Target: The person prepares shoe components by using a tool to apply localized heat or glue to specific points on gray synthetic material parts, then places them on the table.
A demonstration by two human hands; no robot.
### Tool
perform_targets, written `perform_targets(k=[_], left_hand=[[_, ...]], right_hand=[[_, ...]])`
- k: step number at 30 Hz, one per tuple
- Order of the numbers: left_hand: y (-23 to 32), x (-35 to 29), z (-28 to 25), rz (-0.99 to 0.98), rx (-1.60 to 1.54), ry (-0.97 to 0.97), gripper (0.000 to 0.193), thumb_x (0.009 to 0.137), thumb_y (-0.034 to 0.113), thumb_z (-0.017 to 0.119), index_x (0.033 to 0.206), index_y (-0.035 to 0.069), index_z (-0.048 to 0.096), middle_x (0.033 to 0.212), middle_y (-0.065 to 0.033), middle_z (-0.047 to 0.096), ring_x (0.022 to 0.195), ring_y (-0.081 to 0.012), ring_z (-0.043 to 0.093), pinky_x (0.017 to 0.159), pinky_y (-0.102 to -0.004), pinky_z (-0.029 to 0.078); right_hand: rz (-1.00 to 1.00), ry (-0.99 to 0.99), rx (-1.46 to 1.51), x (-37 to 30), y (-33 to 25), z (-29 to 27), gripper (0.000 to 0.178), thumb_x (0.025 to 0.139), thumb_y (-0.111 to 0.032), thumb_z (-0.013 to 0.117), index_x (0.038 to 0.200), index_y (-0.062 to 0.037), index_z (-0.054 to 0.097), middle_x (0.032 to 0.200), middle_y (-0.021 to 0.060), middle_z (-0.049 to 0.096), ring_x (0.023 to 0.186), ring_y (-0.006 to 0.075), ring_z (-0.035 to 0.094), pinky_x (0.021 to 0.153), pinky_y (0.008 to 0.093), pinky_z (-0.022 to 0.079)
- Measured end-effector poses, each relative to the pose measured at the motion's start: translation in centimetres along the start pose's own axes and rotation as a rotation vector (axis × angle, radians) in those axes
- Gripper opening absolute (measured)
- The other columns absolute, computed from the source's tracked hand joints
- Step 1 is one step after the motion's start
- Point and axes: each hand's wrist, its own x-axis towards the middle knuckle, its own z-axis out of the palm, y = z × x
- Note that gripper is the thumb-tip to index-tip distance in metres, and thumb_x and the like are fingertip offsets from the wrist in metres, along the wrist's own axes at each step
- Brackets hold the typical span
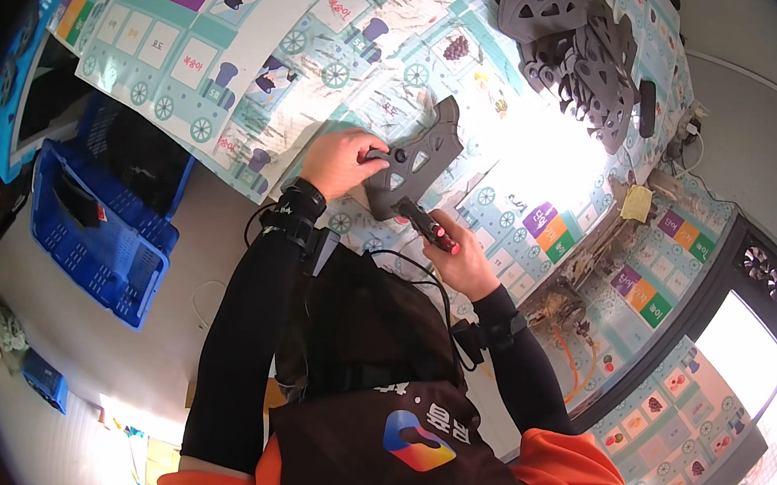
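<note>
My left hand (338, 165) pinches the near left edge of a dark grey foam clog piece (424, 152) with cut-out holes and a round rivet. The piece is tilted just above the patterned table cover. My right hand (467, 265) is closed around a small hand tool (426, 225) with dark jaws and red-tipped handles, which looks like pliers or cutters. The tool's jaws meet the piece's lower edge; whether they grip it I cannot tell. Past both hands, a pile of dark grey clogs (569, 58) with triangular holes lies at the table's far right.
The printed table cover (168, 39) has dark scraps strewn on it. Blue plastic crates (104, 241) stand below the table's left edge. On the right are a worn ledge with a yellow sponge-like block (637, 204) and a dark-framed window (740, 317). Cables run along both my forearms.
</note>
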Motion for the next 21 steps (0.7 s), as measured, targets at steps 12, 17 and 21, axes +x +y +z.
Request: perform_targets(k=[12, 17, 21], left_hand=[[0.15, 0.03, 0.04, 0.009, 0.000, 0.008, 0.021, 0.083, 0.021, 0.085, 0.101, 0.013, 0.079, 0.079, -0.0036, 0.068, 0.068, -0.0186, 0.063, 0.062, -0.0336, 0.050], [0.26, 0.05, 0.09, 0.013, -0.005, 0.015, 0.021, 0.084, 0.022, 0.085, 0.101, 0.012, 0.079, 0.079, -0.0035, 0.069, 0.068, -0.0181, 0.063, 0.062, -0.0333, 0.050], [0.19, 0.10, 0.08, 0.014, 0.016, 0.014, 0.021, 0.084, 0.022, 0.085, 0.101, 0.012, 0.079, 0.080, -0.0034, 0.069, 0.067, -0.0177, 0.063, 0.062, -0.0331, 0.050]], right_hand=[[-0.046, 0.026, -0.013, 0.27, 0.13, -0.17, 0.034, 0.083, -0.011, 0.061, 0.116, -0.0002, 0.060, 0.077, 0.0263, 0.061, 0.080, 0.0494, 0.064, 0.071, 0.0502, 0.049], [-0.085, 0.076, 0.004, 0.16, 0.49, 0.27, 0.040, 0.082, -0.012, 0.061, 0.121, -0.0007, 0.061, 0.081, 0.0274, 0.064, 0.084, 0.0496, 0.066, 0.074, 0.0500, 0.051], [-0.070, 0.079, 0.010, 0.22, 0.55, 0.26, 0.039, 0.082, -0.011, 0.061, 0.120, -0.0006, 0.062, 0.081, 0.0276, 0.064, 0.084, 0.0494, 0.066, 0.075, 0.0499, 0.051]])
